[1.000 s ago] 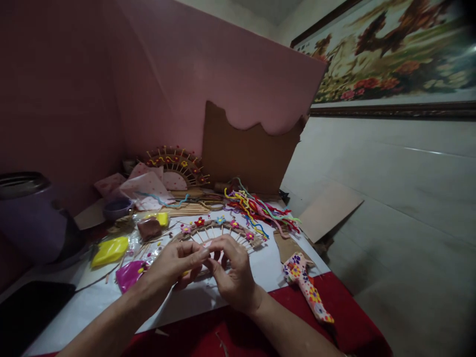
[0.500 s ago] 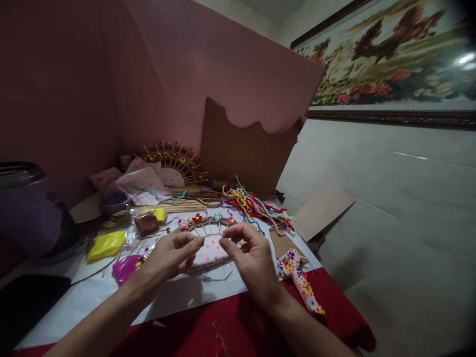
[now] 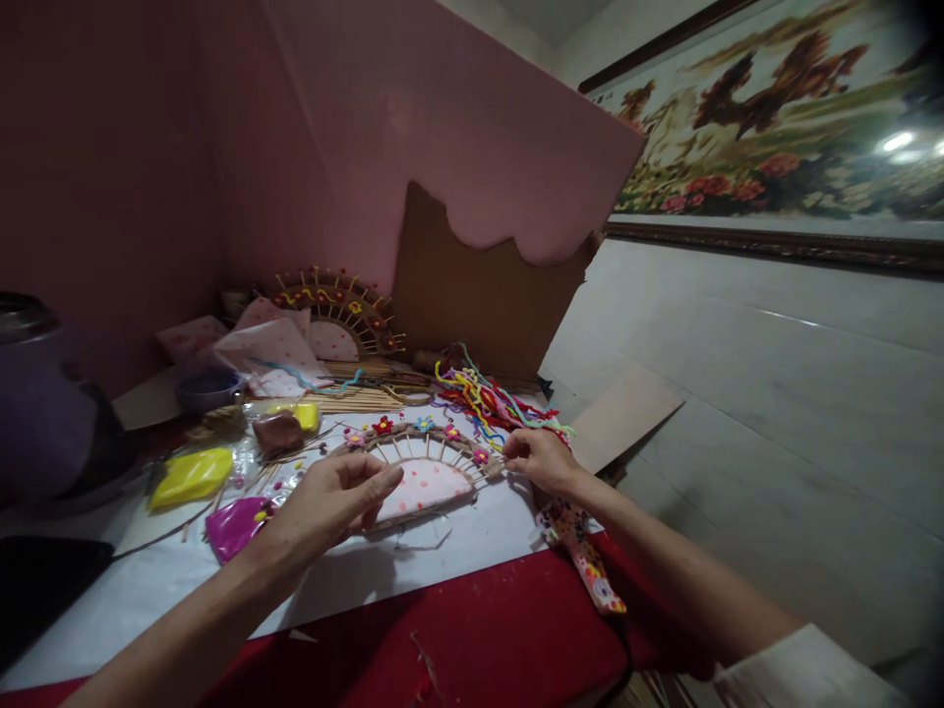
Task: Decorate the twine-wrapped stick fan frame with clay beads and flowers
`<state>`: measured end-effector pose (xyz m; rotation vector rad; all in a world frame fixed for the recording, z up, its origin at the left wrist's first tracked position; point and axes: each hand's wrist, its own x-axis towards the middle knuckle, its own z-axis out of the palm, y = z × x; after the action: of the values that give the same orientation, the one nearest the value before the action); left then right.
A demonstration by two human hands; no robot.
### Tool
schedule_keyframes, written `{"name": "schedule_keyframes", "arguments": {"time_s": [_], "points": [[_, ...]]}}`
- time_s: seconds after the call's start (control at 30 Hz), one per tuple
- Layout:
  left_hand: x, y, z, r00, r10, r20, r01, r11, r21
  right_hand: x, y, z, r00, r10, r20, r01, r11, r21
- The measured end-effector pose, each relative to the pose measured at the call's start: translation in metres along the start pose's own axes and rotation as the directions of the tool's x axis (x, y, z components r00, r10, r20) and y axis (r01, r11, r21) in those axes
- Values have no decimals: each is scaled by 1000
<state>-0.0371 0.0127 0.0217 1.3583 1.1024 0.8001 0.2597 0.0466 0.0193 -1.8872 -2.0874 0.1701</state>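
A half-round craft piece lies on white paper, with a pink dotted fabric centre (image 3: 424, 489), thin sticks and a brown arch (image 3: 402, 433) bearing small flowers. My left hand (image 3: 335, 501) is over its left end, thumb and forefinger pressed close; anything between them is too small to make out. Beside the arch's right end is my right hand (image 3: 541, 460), its fingers pinched near the tip; what they hold, if anything, is hidden. Just behind it lies a heap of coloured fuzzy stems (image 3: 487, 398).
Yellow clay (image 3: 192, 479), a magenta pack (image 3: 240, 528) and brown clay (image 3: 278, 431) lie left. A second decorated fan (image 3: 335, 339) stands behind. A patterned figure (image 3: 586, 560) is at right, a purple container (image 3: 55, 403) far left.
My right hand has moved right and away from me, from over the fabric centre to the arch's right end. My left hand stays near the left end. The view has shifted slightly.
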Motion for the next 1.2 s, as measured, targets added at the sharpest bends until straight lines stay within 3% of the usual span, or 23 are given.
{"name": "schedule_keyframes", "arguments": {"time_s": [0.53,0.73,0.87,0.9,0.97,1.07,1.2], "points": [[1,0,2,999,-39,-17,39,999,11,-1,-1,5,996,-43,79,46,998,-34],[3,0,2,999,-43,-5,43,999,13,-3,2,-3,998,-57,36,58,998,-28],[3,-1,2,999,-31,12,31,999,17,-8,3,-4,990,-138,-29,139,988,60],[3,-1,2,999,-30,17,29,999,19,-10,2,-4,993,-109,-40,114,983,146],[3,-2,1,999,-26,24,25,999,24,-13,-1,-3,998,70,-8,-62,927,371],[4,-4,0,999,-20,35,19,999,31,-15,-7,-3,930,337,146,-357,732,580],[3,-4,-1,999,-20,43,18,999,36,-19,-16,-5,858,423,291,-503,578,643]]}}
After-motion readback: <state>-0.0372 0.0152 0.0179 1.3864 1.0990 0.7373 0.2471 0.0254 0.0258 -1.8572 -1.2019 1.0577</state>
